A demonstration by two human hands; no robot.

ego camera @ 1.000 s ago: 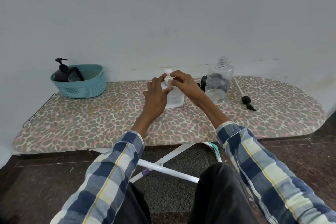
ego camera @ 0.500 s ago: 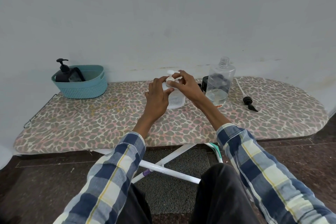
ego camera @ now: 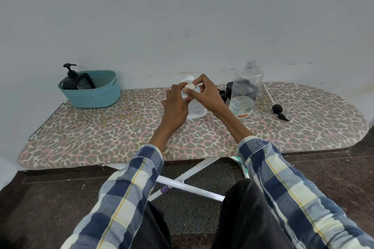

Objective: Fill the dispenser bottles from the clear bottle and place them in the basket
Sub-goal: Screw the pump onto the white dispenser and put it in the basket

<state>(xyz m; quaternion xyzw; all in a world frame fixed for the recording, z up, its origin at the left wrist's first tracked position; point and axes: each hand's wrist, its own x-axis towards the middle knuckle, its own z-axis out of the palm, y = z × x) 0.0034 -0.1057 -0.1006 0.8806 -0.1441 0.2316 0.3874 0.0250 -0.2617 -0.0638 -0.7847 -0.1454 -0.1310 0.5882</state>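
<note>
A small translucent dispenser bottle [ego camera: 196, 109] with a white pump head [ego camera: 189, 81] stands at the middle of the ironing board. My left hand [ego camera: 176, 105] holds the bottle's body from the left. My right hand [ego camera: 204, 93] pinches the pump collar at the top. To the right stands the tall clear bottle [ego camera: 244, 93], uncapped, with a little liquid at its bottom. A teal basket [ego camera: 97, 95] at the far left holds a black dispenser bottle [ego camera: 70, 81].
A loose black pump with a long white tube [ego camera: 278, 110] lies on the board at the right. A small black object [ego camera: 229, 92] sits behind the clear bottle. The leopard-print ironing board [ego camera: 113, 137] stands against a white wall; its white legs show below.
My right hand's fingers have shifted around the pump collar, and the white pump head has turned a little. The bottle stays in the same spot.
</note>
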